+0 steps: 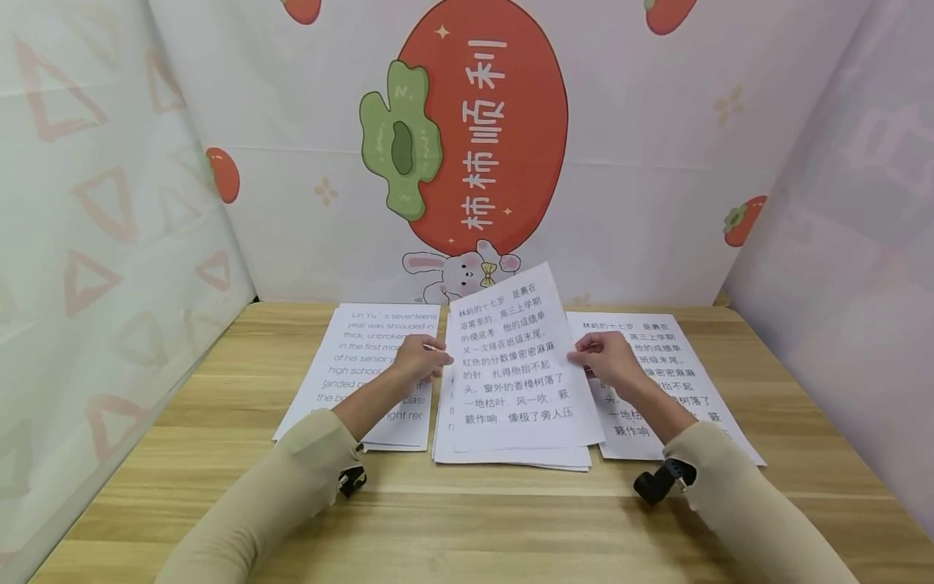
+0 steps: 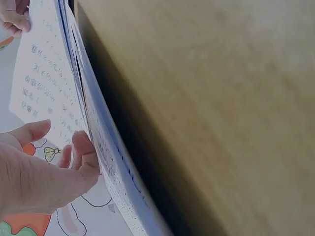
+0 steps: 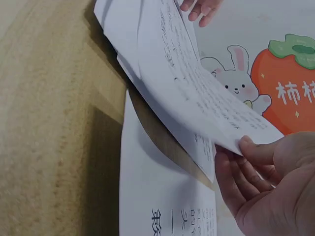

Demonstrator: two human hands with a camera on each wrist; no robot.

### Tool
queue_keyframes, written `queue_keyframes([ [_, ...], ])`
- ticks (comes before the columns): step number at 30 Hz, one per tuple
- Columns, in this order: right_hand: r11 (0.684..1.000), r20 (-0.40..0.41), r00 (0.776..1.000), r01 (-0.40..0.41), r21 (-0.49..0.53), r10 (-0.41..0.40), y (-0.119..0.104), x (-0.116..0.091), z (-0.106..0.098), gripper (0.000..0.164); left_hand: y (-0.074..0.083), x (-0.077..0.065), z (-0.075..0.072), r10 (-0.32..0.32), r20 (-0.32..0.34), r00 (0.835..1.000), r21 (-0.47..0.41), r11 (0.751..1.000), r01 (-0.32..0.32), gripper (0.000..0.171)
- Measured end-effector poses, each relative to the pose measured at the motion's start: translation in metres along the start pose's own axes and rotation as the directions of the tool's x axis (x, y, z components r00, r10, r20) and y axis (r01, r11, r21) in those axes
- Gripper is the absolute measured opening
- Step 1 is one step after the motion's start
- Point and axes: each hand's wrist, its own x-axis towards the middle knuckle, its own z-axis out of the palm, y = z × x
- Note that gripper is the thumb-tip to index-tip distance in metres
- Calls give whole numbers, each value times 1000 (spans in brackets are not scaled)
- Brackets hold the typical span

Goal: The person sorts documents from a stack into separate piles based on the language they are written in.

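- The left sheet [image 1: 350,353] read "Lin Yu's" and "year was shrouded in".
- The lifted sheet [image 1: 514,365] and right sheet [image 1: 670,357] began "林屿的十七岁".
- The printed persimmon [image 1: 485,122] bore "柿柿顺利".

A wood-grain table [image 1: 496,527] stands against a pale back wall [image 1: 642,235] printed with a large red persimmon [image 1: 527,122] and a white rabbit [image 1: 460,274]. The left wall [image 1: 153,268] bears pinkish triangles [image 1: 73,126]; the right wall [image 1: 839,227] is pale lilac.

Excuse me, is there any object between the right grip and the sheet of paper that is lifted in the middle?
No, nothing visible. The right grip pinches the lifted sheet directly at its edge. The printed paper on the right lies below, not between them.
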Motion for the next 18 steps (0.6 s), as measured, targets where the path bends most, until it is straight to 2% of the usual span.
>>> queue_keyframes([
  [7,996,24,1000,4,90,-6,5,0,-9,15,0,-3,0,-4,15,1000,-36,999,5,47],
  [12,992,27,1000,-15,124,11,9,0,-12,16,3,-8,2,21,70,997,-105,994,-13,42],
  [18,989,43,999,-23,149,17,10,-1,-14,20,8,-9,5,13,88,996,-161,987,1,42],
])
